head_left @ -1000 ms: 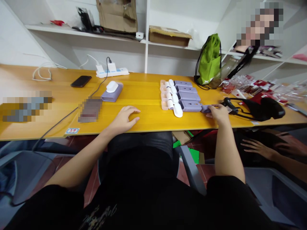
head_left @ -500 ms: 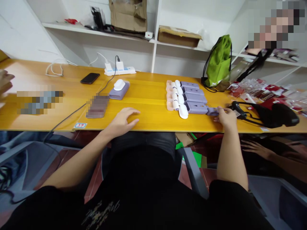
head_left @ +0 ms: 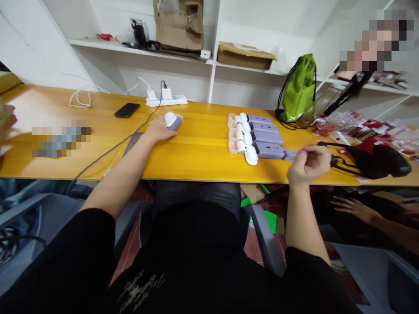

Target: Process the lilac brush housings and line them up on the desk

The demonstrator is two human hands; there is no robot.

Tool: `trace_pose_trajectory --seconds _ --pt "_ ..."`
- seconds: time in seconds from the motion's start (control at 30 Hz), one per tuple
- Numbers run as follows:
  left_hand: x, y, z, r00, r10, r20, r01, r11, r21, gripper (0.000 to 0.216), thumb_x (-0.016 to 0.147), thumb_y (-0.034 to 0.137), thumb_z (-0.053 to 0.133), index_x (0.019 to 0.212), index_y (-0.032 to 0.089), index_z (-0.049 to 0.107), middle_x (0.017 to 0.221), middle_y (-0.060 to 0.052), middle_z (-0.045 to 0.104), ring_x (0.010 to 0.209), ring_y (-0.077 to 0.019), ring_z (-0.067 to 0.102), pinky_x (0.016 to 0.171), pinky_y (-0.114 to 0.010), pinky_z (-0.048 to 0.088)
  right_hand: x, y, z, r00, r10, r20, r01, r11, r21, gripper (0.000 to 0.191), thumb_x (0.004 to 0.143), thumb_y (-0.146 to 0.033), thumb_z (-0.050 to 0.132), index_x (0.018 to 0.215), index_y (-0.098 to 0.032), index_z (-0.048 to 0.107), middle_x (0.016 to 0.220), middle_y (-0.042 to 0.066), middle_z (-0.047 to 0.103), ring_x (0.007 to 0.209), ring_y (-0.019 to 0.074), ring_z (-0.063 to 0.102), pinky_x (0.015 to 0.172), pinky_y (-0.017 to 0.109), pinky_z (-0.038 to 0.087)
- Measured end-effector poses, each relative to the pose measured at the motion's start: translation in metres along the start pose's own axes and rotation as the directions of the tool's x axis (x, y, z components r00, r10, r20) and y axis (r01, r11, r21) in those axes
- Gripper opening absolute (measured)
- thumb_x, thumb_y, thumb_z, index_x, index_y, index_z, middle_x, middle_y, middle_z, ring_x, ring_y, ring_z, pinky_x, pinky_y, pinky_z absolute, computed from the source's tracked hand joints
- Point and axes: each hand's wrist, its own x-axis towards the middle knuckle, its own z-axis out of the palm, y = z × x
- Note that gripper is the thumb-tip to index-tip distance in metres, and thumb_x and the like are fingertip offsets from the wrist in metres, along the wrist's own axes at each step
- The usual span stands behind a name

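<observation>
My left hand (head_left: 159, 129) reaches far across the yellow table (head_left: 203, 161) and closes round a purple box with a white device on top (head_left: 172, 120). My right hand (head_left: 308, 163) hangs just above the table's front edge with its fingers curled in and nothing visible in them. A small purple piece (head_left: 290, 154) lies on the table just left of it. Beyond that stands a row of purple boxes (head_left: 266, 138), with white devices (head_left: 246, 136) and peach trays (head_left: 232, 135) along their left side.
A black phone (head_left: 126, 110), a power strip (head_left: 166, 100) with a cable, a green bag (head_left: 297, 87), a black strapped pouch (head_left: 376, 159) and red packets (head_left: 355, 122) lie on the table. Another person's hand (head_left: 355, 207) rests below the table at right. Shelves hold cardboard boxes (head_left: 244, 54).
My left hand went from lying flat near the front edge to the purple box further back. My right hand let go of the small purple piece and rose with curled fingers.
</observation>
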Motion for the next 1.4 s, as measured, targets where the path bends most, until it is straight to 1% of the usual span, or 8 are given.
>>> trace_pose_trajectory --seconds 0.17,0.33,0.47,0.67,0.9,1.1,1.27,1.4 --pt "-0.041 -0.007 -0.006 0.898 0.386 0.209 -0.356 0.919 -0.168 0.125 0.075 0.045 0.099 0.181 0.016 0.040 0.182 -0.023 0.054 0.164 -0.0469 0.058 0.140 -0.059 0.045 -0.025 -0.047 0.014 0.908 -0.221 0.357 0.136 0.959 0.248 0.014 0.108 -0.036 0.065 0.104 -0.025 0.073 0.107 0.013 0.073 0.094 0.0271 0.074 0.088 0.043 0.067" --pt "-0.094 0.008 0.002 0.722 0.604 0.338 -0.490 0.791 -0.366 0.122 0.081 0.048 0.093 0.187 0.031 0.034 0.175 -0.016 0.063 0.159 -0.0409 0.065 0.136 -0.059 0.050 -0.040 -0.092 0.051 0.555 -0.573 0.603 0.160 0.785 0.599 0.036 0.106 -0.052 0.078 0.131 -0.027 0.081 0.115 0.010 0.078 0.098 0.0296 0.073 0.089 0.047 0.063" --pt "-0.117 0.021 0.019 0.737 0.636 0.229 -0.537 0.757 -0.373 0.111 0.082 0.050 0.093 0.179 0.027 0.045 0.180 -0.019 0.055 0.165 -0.0427 0.057 0.139 -0.062 0.045 -0.046 -0.110 0.084 0.378 -0.606 0.700 0.125 0.782 0.610 0.048 0.100 -0.051 0.090 0.140 -0.025 0.083 0.128 0.012 0.079 0.111 0.0329 0.073 0.108 0.054 0.060" --pt "-0.127 0.029 0.037 0.845 0.524 0.110 -0.443 0.800 -0.405 0.101 0.076 0.062 0.102 0.160 0.026 0.058 0.168 -0.019 0.065 0.155 -0.0432 0.064 0.136 -0.064 0.049 -0.045 -0.115 0.117 0.392 -0.530 0.752 0.048 0.828 0.559 0.041 0.092 -0.059 0.095 0.110 -0.022 0.088 0.105 0.008 0.075 0.098 0.0286 0.069 0.098 0.049 0.057" --pt "-0.129 0.032 0.040 0.842 0.535 0.072 -0.476 0.798 -0.368 0.086 0.077 0.051 0.099 0.151 0.027 0.063 0.158 -0.016 0.070 0.149 -0.0423 0.066 0.131 -0.064 0.051 -0.053 -0.122 0.129 0.341 -0.410 0.846 -0.248 0.828 0.502 0.056 0.073 -0.070 0.100 0.090 -0.021 0.080 0.082 0.001 0.068 0.076 0.0191 0.057 0.071 0.035 0.044" --pt "-0.129 0.033 0.041 0.845 0.531 0.066 -0.481 0.808 -0.340 0.081 0.077 0.052 0.098 0.146 0.026 0.063 0.152 -0.015 0.072 0.144 -0.0417 0.067 0.128 -0.063 0.053 -0.053 -0.128 0.129 0.308 -0.382 0.871 -0.320 0.821 0.473 0.058 0.068 -0.070 0.102 0.086 -0.020 0.079 0.076 -0.001 0.066 0.070 0.0158 0.052 0.066 0.033 0.040" --pt "-0.130 0.036 0.044 0.847 0.529 0.050 -0.491 0.816 -0.307 0.076 0.078 0.052 0.098 0.142 0.026 0.065 0.145 -0.013 0.073 0.138 -0.0413 0.068 0.125 -0.063 0.054 -0.049 -0.127 0.133 0.309 -0.424 0.851 -0.226 0.837 0.499 0.048 0.080 -0.064 0.097 0.090 -0.021 0.080 0.080 0.000 0.068 0.074 0.0185 0.056 0.070 0.035 0.044" --pt "-0.139 0.044 0.058 0.917 0.398 -0.039 -0.395 0.888 -0.235 0.075 0.085 0.056 0.095 0.146 0.025 0.063 0.145 -0.016 0.069 0.141 -0.0446 0.063 0.127 -0.069 0.051 -0.046 -0.134 0.142 0.325 -0.530 0.783 0.105 0.843 0.527 0.014 0.102 -0.033 0.080 0.093 -0.022 0.081 0.097 0.006 0.074 0.097 0.0268 0.067 0.096 0.044 0.053"
